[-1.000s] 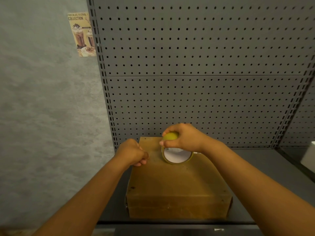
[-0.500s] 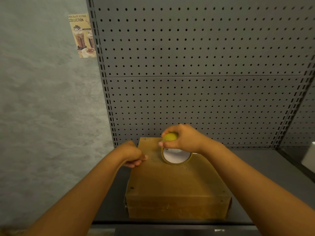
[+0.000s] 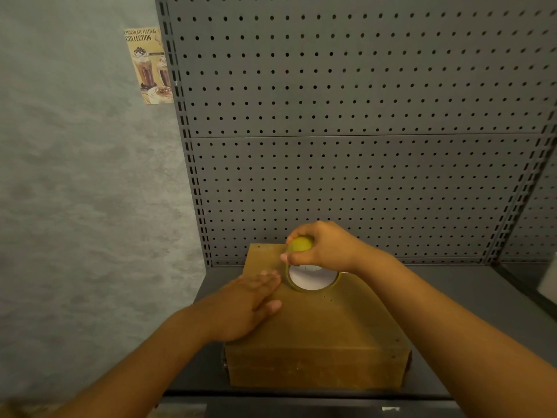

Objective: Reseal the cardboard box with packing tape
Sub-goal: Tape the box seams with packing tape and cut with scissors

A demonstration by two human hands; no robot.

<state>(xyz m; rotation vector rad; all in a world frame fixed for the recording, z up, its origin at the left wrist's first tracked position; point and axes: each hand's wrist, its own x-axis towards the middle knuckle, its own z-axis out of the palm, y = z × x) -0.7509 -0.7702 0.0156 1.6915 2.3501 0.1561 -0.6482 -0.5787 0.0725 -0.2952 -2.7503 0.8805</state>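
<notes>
We see a closed cardboard box (image 3: 316, 321) sitting on a dark grey shelf (image 3: 458, 303), its far edge close to the perforated back panel (image 3: 346, 146) of the shelving unit. Our left hand (image 3: 241, 306) lies flat on the left part of the box top, palm down, fingers (image 3: 266, 277) spread and extended toward the far side, the thumb resting on the cardboard just beside them; it grips nothing. Our right hand (image 3: 324, 245) reaches over the far middle of the box and is closed over the upper part of a roll of packing tape (image 3: 312, 277), which stands on its edge on the box top with its white inner core facing us. The fingers curl over the yellowish-green outer band of the roll, and the thumb presses against its near side. The fingertips of the left hand come close to the lower left of the roll, though we cannot tell whether they touch it. We cannot make out a loose strip of tape on the lid. On the textured grey wall (image 3: 84, 191) to the left of the shelving, a small poster (image 3: 149, 66) for a chocolate drinks collection hangs partly behind the upright.
</notes>
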